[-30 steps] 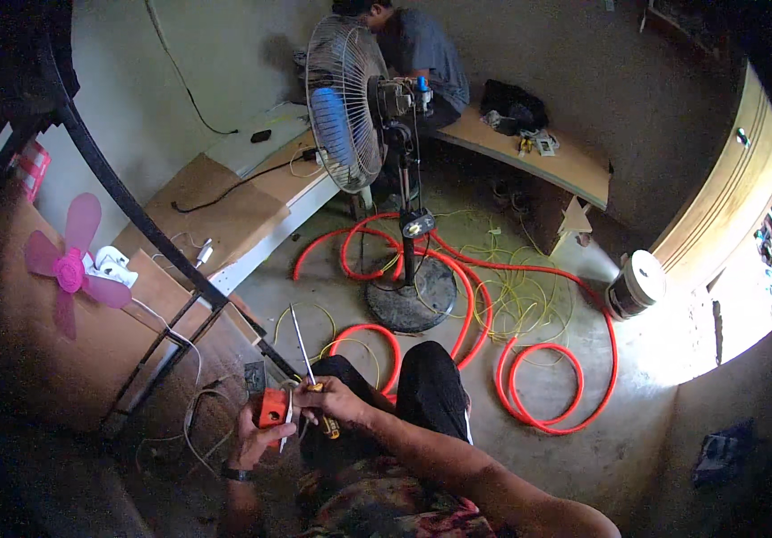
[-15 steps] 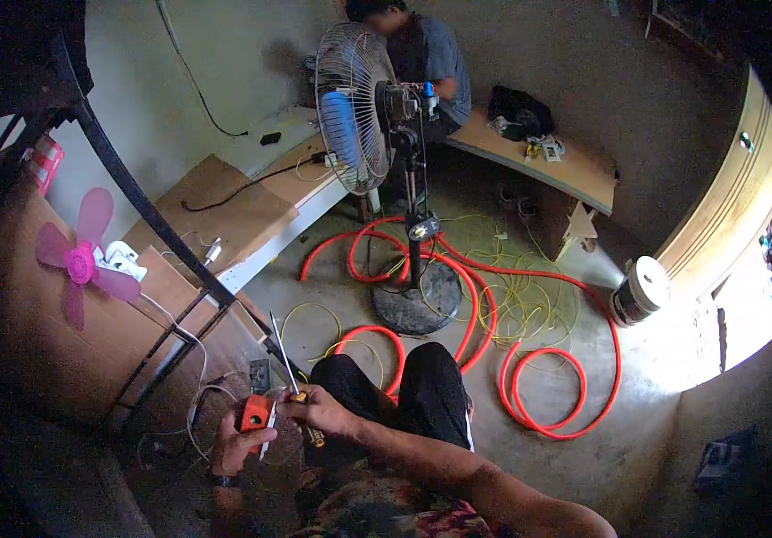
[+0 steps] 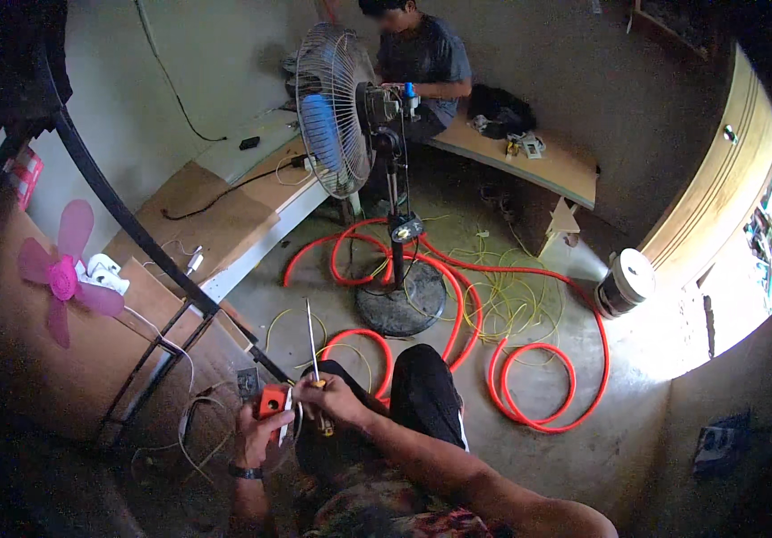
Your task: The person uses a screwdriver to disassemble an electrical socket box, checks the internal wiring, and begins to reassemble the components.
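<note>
My left hand (image 3: 255,438) is closed around a small orange electrical box (image 3: 271,402) with a round hole in its side. A thin white plate (image 3: 286,418) lies along the box's right edge. Just beside it, my right hand (image 3: 341,400) grips a screwdriver (image 3: 311,334) by its amber handle, the long metal shaft pointing up and away from me. Part of the handle shows below my fingers. Whether my right fingertips touch the white plate, I cannot tell. A grey square box (image 3: 248,384) is just beyond my left hand.
Orange flexible conduit (image 3: 603,359) and yellow wire (image 3: 529,309) loop across the floor around a pedestal fan (image 3: 336,117). A person (image 3: 435,58) sits behind the fan by a bench (image 3: 547,170). Left are a pink fan blade (image 3: 63,278) and a black metal frame (image 3: 126,215); right, a bucket (image 3: 626,282).
The surroundings have shifted slightly left in view. Both hands sit a little farther right, and the screwdriver stands more upright. The seated person has moved slightly behind the fan.
</note>
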The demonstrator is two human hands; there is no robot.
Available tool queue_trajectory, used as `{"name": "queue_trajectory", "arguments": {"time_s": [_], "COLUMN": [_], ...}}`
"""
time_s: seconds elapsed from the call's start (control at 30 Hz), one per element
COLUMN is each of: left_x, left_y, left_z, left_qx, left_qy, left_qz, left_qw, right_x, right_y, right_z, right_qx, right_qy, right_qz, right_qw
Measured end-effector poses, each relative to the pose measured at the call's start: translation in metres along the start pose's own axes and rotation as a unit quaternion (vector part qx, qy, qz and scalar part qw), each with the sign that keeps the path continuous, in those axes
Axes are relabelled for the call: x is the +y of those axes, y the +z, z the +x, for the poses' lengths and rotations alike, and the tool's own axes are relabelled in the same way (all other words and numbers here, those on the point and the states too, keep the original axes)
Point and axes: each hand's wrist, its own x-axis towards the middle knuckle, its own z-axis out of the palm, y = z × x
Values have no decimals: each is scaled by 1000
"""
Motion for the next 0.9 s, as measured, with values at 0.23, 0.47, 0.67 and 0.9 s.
{"name": "queue_trajectory", "arguments": {"time_s": [0.23, 0.47, 0.67, 0.9], "left_x": [28, -3, -7, 7], "left_y": [17, 8, 5, 10], "left_z": [-1, 9, 10, 0], "left_qx": [-45, -42, -109, -14], "left_qy": [33, 30, 45, 15], "left_qz": [29, -14, -47, -15], "left_qw": [998, 999, 992, 1000], "right_x": [-15, -19, -39, 0], "right_y": [-13, -7, -3, 6], "right_z": [-13, -13, -22, -23], "right_qx": [16, -5, 1, 49], "right_qy": [46, 53, 138, -160], "right_qz": [31, 48, 80, -79], "right_qw": [998, 997, 987, 983]}}
